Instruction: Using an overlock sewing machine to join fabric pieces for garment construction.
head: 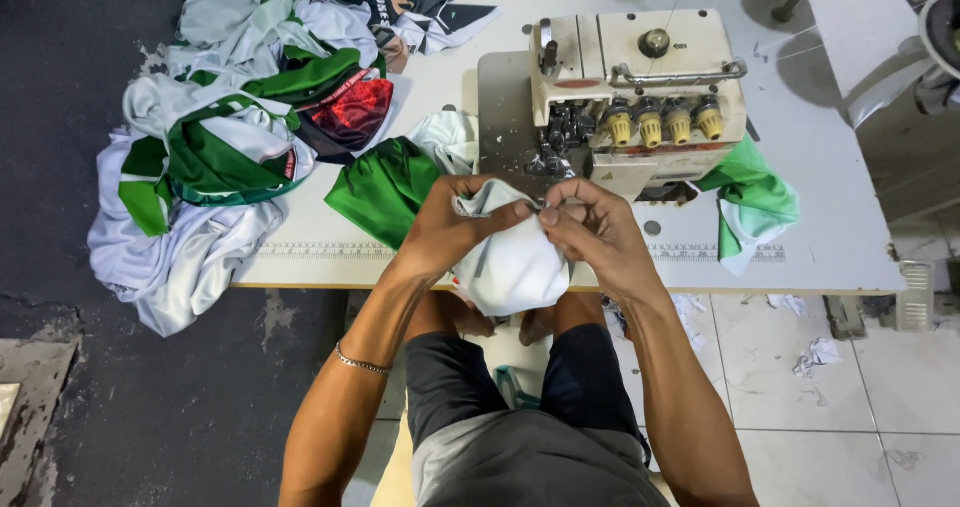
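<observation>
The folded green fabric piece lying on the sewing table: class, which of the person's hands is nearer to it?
Left. The left hand grips the white cloth right beside the folded green fabric piece; the right hand sits beyond the cloth, farther away.

White worktable (820, 217), dark floor (60, 117) left, pale scrap-strewn tiles (850, 407) right

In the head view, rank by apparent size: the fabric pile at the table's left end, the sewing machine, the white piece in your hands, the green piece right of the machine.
1. fabric pile
2. sewing machine
3. white piece, held by left hand and right hand, nearer the camera
4. green piece, partly hidden; 3 and 4 are close
</observation>
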